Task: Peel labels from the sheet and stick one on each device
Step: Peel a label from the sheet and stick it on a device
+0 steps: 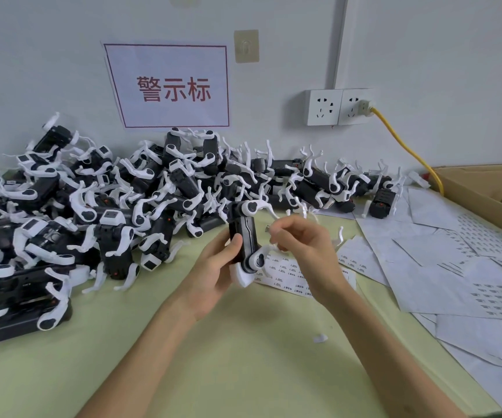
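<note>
Gripping the device [242, 236] upright in my left hand [213, 270], thumb curled on it; my right hand [301, 239] pinches a small label [268, 228] beside it.

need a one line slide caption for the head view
Left hand holds a device upright while the right hand brings a label to it.

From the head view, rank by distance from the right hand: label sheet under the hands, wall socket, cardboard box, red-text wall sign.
From the right hand:
1. Label sheet, just below it.
2. Wall socket, up behind.
3. Cardboard box at far right and wall sign up left: too close to call.
</note>
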`<state>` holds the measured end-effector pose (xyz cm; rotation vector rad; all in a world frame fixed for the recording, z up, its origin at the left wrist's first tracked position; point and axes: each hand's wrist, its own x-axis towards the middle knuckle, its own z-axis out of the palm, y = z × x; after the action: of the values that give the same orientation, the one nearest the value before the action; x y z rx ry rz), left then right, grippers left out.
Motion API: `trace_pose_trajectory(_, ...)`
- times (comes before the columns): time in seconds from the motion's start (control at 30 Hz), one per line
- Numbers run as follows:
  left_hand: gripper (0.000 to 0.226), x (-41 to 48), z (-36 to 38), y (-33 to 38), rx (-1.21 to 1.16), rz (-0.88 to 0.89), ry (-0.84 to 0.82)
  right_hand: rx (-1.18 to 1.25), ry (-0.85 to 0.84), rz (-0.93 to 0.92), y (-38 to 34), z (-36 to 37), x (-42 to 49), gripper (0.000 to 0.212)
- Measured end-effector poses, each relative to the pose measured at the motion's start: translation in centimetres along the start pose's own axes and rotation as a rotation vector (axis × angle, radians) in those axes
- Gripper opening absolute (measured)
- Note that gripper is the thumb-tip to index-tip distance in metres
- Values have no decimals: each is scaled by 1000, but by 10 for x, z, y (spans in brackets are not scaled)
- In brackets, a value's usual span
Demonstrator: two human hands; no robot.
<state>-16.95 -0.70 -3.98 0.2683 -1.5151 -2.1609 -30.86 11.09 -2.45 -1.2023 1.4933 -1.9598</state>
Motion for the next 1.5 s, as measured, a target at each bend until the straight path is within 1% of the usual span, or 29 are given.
trace_pose_trajectory(0.1,50,0,1,-3,27,1,2,-22,5,11,1,1,-1,11)
trace_pose_trajectory(0.23,41,0,1,-3,97,18,-16,-72,16,-4,2,2,-1,11)
trace_pose_trajectory(0.53,46,3,0,-7,197,25,7,-142,10,-31,3,5,-4,15)
trace_pose_trajectory(1.03,48,5,-2,-12,289,57,50,-239,82,-23,6,7,-4,12)
trace_pose_trajectory(1.5,42,4,1,-13,340,113,65,-253,130,-6,9,9,-5,13)
